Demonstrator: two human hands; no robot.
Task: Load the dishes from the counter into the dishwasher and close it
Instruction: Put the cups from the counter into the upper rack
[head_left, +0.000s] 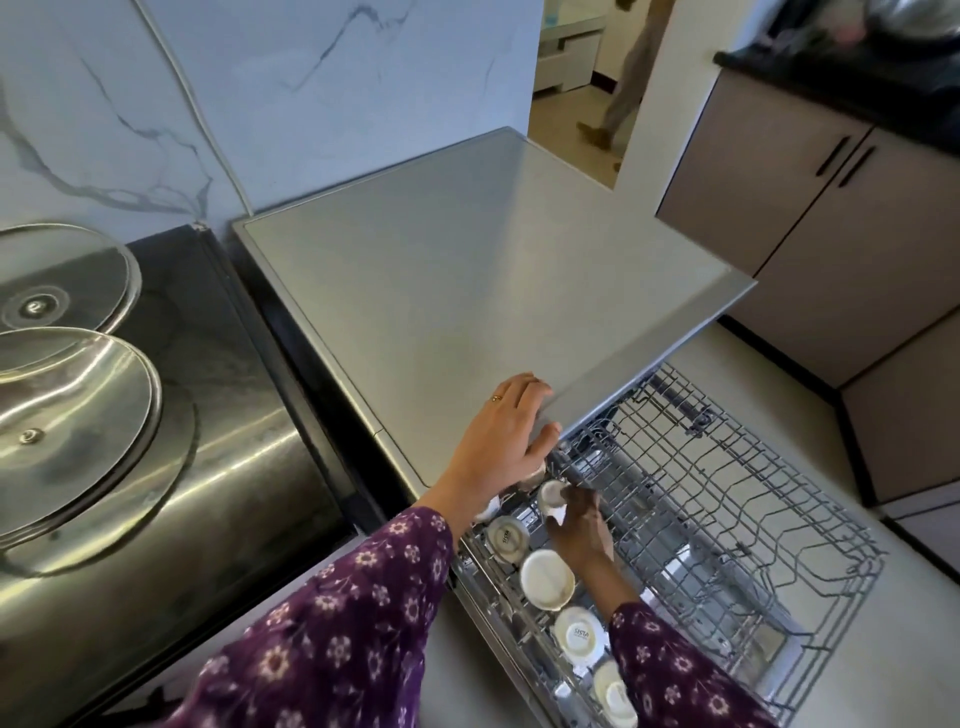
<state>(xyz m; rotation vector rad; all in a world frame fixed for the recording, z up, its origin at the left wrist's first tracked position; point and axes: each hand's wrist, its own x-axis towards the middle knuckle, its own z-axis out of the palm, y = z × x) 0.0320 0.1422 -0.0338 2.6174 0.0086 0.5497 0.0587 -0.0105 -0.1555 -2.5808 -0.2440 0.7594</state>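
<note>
The dishwasher (467, 291) has a flat steel top, and its upper wire rack (737, 499) is pulled out to the lower right. Several white cups stand upside down in a row along the rack's left side, among them one cup (546, 578) near my right wrist. My left hand (506, 434) rests flat on the front edge of the dishwasher top, fingers spread. My right hand (579, 525) is down in the rack, its fingers closed on a small white cup (551, 496) at the row's far end.
Two steel plates (67, 415) lie on the dark counter (208, 332) at the left. Brown cabinets (810, 223) stand at the right beyond a strip of floor. A person walks in the doorway (618, 93) at the back.
</note>
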